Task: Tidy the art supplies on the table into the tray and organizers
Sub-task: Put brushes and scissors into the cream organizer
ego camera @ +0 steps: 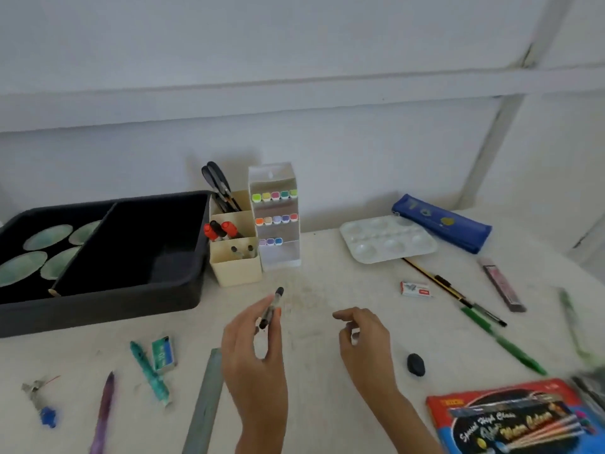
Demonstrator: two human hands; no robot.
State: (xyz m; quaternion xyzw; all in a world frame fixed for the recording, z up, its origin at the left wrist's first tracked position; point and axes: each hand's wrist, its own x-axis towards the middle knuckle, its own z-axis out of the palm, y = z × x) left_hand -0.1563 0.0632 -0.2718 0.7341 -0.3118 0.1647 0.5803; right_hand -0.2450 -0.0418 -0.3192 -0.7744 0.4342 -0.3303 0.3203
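Tidying looks less than half done, with one pen in hand.

The left hand (253,348) pinches a black-capped pen (271,308) at frame centre, just below the cream organizer (235,273). The right hand (363,342) hovers beside it, loosely curled and empty. Round dishes sit in the black tray (98,314) at left. A palette (388,239), pencil case (442,222), ruler (204,404) and green pen (504,344) lie loose.

Bare tabletop (311,290) btwn hands & organizer (235,267)
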